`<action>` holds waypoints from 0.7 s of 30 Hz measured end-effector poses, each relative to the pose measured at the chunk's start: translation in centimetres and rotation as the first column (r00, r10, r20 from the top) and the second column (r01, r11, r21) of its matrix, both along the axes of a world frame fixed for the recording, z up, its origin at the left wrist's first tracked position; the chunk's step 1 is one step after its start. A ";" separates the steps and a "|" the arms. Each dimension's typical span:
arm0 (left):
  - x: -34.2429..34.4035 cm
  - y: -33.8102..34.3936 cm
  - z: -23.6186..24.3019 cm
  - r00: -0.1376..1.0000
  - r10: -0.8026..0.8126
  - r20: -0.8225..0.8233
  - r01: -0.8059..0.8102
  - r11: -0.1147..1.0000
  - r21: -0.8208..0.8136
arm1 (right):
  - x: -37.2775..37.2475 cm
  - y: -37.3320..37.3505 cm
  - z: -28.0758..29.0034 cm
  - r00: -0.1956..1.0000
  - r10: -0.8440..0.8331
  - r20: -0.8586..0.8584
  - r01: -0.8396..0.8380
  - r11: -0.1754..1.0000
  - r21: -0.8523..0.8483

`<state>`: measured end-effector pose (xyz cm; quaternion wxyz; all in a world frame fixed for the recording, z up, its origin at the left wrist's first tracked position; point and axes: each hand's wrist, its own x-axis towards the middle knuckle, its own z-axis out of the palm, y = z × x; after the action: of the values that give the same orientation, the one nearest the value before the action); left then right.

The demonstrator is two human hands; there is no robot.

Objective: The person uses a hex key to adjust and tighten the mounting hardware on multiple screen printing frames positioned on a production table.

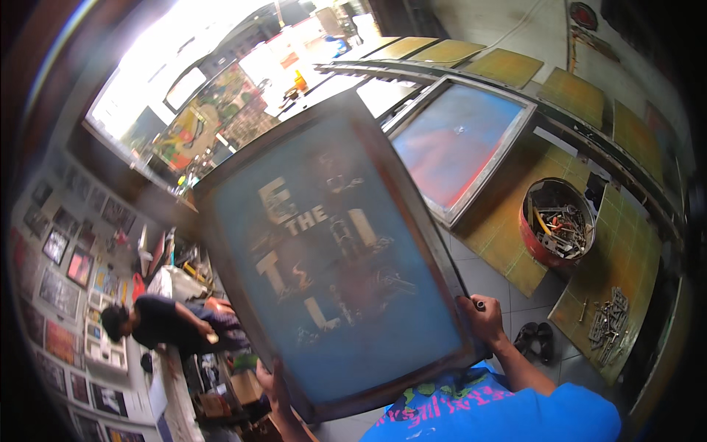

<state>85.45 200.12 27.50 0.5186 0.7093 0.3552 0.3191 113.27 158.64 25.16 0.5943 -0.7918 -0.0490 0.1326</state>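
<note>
A large screen printing frame (368, 295) is tilted up in front of me, its blue mesh bearing pale lettering and faint drawn shapes inside a dark, worn border. My left hand (273, 384) grips its lower left edge; part of that hand is hidden by the frame. At the lower right edge, my right hand (484, 320) is closed against the border. A dark, round-ended stick (480, 304) pokes out of the right fist, its kind unclear. Behind the frame, a second screen with a grey frame and blue-red mesh (460, 136) lies on the bench.
On the right, a red round tin (543, 247) full of tools and hardware stands on a yellow-green board (508, 214). Metal pieces (609, 324) are heaped nearby. Black sandals (534, 341) lie on the tiled floor. A person in dark clothes (173, 322) stands at a cluttered table to the left.
</note>
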 end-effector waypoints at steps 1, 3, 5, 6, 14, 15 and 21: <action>3.1 2.4 -0.1 0.998 -0.064 -0.003 0.064 0.998 -0.022 | 0.8 0.6 -0.5 0.997 -0.071 0.017 0.072 0.997 -0.035; 12.1 5.0 1.4 0.983 -0.175 -0.057 0.174 0.984 -0.031 | 2.7 1.4 -2.0 0.976 -0.215 0.041 0.215 0.977 -0.008; 20.7 7.3 2.3 0.950 -0.261 -0.169 0.253 0.965 -0.067 | 5.0 2.7 -2.3 0.931 -0.365 0.026 0.362 0.930 0.070; 24.9 9.4 1.4 0.927 -0.374 -0.016 0.371 0.923 -0.103 | 6.5 3.5 -2.6 0.909 -0.417 -0.016 0.416 0.902 0.112; 55.2 12.6 3.9 0.735 -0.564 -0.376 0.615 0.788 0.019 | 17.5 8.1 0.7 0.765 -0.643 -0.024 0.644 0.763 0.059; 58.1 11.3 4.6 0.681 -0.613 -0.399 0.652 0.757 -0.049 | 18.1 8.1 -0.9 0.698 -0.716 -0.009 0.712 0.696 -0.095; 71.7 11.8 0.1 0.450 -0.734 -0.509 0.832 0.552 -0.059 | 21.5 10.9 -3.1 0.468 -0.877 0.108 0.882 0.456 -0.116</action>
<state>157.15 211.91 27.59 0.4281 0.8945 0.0681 -0.1094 134.80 169.59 22.04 0.5131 -0.7491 0.3670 -0.2023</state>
